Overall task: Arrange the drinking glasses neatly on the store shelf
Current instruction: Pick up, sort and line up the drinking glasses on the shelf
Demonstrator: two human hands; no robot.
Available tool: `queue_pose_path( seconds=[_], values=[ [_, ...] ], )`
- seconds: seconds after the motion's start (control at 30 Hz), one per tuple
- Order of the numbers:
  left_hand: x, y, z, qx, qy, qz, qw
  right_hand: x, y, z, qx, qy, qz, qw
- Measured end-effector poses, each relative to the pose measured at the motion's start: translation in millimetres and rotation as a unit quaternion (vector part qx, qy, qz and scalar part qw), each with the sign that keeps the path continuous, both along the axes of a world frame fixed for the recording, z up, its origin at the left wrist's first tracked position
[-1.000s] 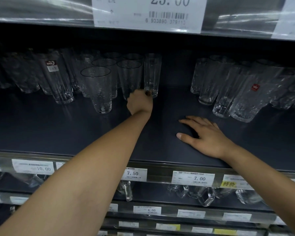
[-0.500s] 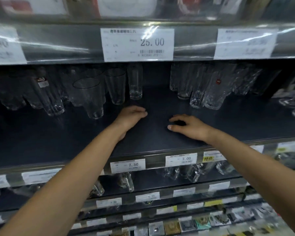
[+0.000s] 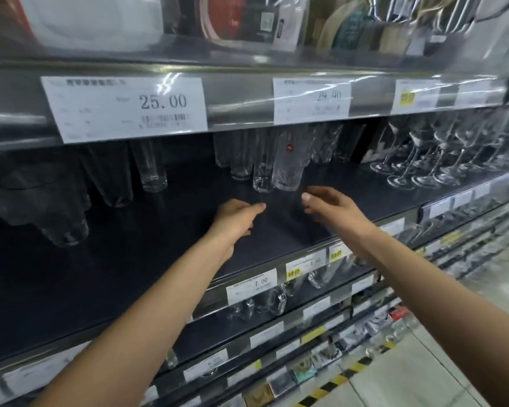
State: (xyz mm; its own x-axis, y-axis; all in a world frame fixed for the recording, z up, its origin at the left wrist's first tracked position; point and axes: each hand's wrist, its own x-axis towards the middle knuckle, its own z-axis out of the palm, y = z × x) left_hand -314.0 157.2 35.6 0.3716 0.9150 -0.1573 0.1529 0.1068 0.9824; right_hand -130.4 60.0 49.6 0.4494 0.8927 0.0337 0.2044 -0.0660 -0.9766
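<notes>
Drinking glasses (image 3: 285, 171), tall and of clear glass, seen from the head camera: clustered at the middle back of the dark matte shelf board (image 3: 159, 254), the front two side by side, one with a small red sticker (image 3: 289, 147). More clear tumblers (image 3: 65, 210) well apart at the left, in shadow and hard to count. One narrow clear glass (image 3: 153, 171) alone between both groups. Stemmed clear wine glasses (image 3: 423, 163) in rows at the right.

Left hand (image 3: 237, 217) low over the board, fingers loosely extended toward the cluster, holding nothing. Right hand (image 3: 332, 208) near it, fingers spread and thumb out, also holding nothing, close to the front glass with the sticker but apart from it.

Probably the reach to this middle cluster, with most of the arranging not yet done. For doing it well: take one glass low at the base with each hand, slide instead of lift, line the fronts parallel to the shelf edge, leave equal gaps. Glass against glass means risk of chipping or tipping, so go slowly.
</notes>
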Motion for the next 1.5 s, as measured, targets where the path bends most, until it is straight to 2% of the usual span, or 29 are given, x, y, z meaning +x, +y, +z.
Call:
queue_pose_path(
  seconds=[0.17,0.33,0.5,0.6,0.73,0.83,1.0,1.2,1.3,1.4,1.5],
  values=[
    [45,26,-8,0.050,0.033,0.063,0.996,36,38,-16,-0.050,0.004,-0.008,0.999],
    [69,48,-24,0.169,-0.017,0.164,0.972,62,76,-23,-0.020,0.002,0.001,1.000],
    [94,69,-26,0.244,0.000,0.189,0.951,95,107,-23,0.026,0.004,0.040,0.999],
    [107,76,-25,0.238,0.010,0.200,0.950,105,124,-26,0.046,0.020,0.069,0.996],
    [119,84,-24,0.237,0.019,0.185,0.953,111,143,-34,0.068,-0.018,0.139,0.988],
    [124,88,-23,0.245,0.041,0.180,0.952,110,150,-37,0.063,-0.050,0.146,0.986],
    [126,94,-26,0.245,0.061,0.190,0.949,113,154,-37,0.089,-0.047,0.164,0.981],
    [121,92,-24,0.205,0.035,0.199,0.958,115,156,-37,0.117,-0.074,0.203,0.969],
    [116,76,-15,0.183,0.033,0.195,0.963,116,155,-36,0.101,-0.070,0.216,0.969],
    [104,61,-9,0.192,0.057,0.125,0.972,120,156,-36,0.075,-0.065,0.234,0.967],
    [87,38,-7,0.170,0.082,0.111,0.976,123,150,-33,0.039,-0.062,0.261,0.962]
  ],
)
